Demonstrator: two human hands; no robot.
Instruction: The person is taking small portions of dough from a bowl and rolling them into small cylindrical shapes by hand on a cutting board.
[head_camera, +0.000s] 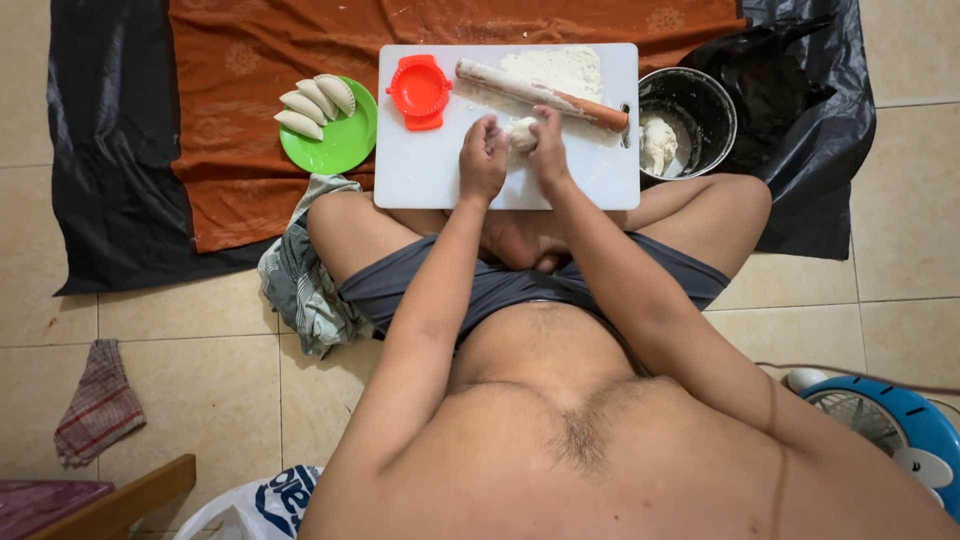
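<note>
Dough (522, 133) sits cupped between my left hand (483, 157) and right hand (548, 147), being shaped; rolling needs the pin (541, 96).

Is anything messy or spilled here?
Yes. Loose flour is scattered over the far part of the white board, under the rolling pin, which lies slanted. Both hands, left hand and right hand, press a dough ball.

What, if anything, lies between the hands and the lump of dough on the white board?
Nothing visible does. The left hand and the right hand already close on the dough lump from both sides, over the white board. The rolling pin lies behind it, farther from the person.
</note>
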